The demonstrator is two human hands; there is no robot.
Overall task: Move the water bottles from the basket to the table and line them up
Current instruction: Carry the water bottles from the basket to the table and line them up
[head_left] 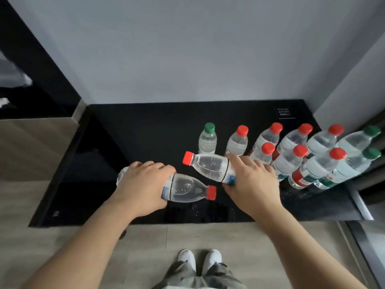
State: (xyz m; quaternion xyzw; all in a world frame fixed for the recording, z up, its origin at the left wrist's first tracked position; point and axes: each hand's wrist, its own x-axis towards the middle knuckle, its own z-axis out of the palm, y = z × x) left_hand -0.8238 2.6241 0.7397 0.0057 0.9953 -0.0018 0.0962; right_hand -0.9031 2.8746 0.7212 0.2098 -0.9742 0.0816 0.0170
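Nearest, the black desk (87, 184) has its front edge just past the shoes (200, 261), with bare surface to the left. The left hand (143, 184) is wrapped around a bottle (187, 189) lying sideways, red cap pointing right. The right hand (250, 182) grips another bottle (208, 166), cap pointing left. Behind, to the right, upright bottles (291, 147) stand in two rows near the wall (187, 49).

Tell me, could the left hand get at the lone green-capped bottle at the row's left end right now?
Probably not yet. The way to the green-capped bottle looks free across bare table, but the left hand is full, gripping a red-capped bottle.
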